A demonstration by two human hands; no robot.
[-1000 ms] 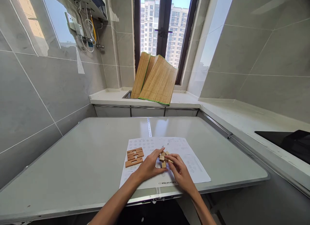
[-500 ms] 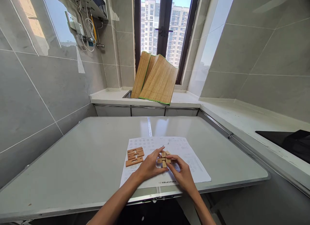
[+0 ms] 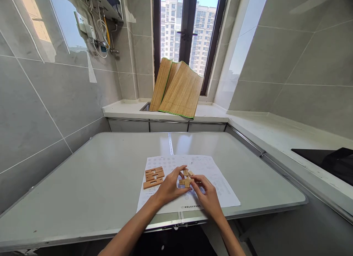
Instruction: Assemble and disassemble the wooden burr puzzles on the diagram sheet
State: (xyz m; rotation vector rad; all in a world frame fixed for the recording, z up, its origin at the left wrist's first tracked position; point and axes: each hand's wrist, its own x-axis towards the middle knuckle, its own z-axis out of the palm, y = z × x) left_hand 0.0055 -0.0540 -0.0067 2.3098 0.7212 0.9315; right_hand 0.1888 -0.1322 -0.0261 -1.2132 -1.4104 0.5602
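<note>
Small wooden puzzle blocks [image 3: 187, 183] sit joined in a cluster between my two hands, above the printed sheet [image 3: 220, 193]. My left hand [image 3: 171, 184] curls around the cluster from the left, its thumb along the near side and its fingers on the far side. From the right, my right hand [image 3: 205, 193] pinches the cluster's right side between thumb and fingers. A few light wooden ends show just beyond the cluster; whether they belong to it I cannot tell. Left of my left hand, several flat wooden pieces with notches and slots [image 3: 153, 177] lie side by side on the sheet.
The sheet lies on a white folding table [image 3: 82, 190] with a seam down its middle. Behind it, a folded bamboo mat [image 3: 180, 90] leans against the window on a white ledge. At right, a black bag [image 3: 339, 164] rests on the counter [image 3: 264, 133].
The wooden block cluster has tilted between my hands, so its near face looks shorter. Both hands shifted only slightly, and the flat wooden pieces stay in place.
</note>
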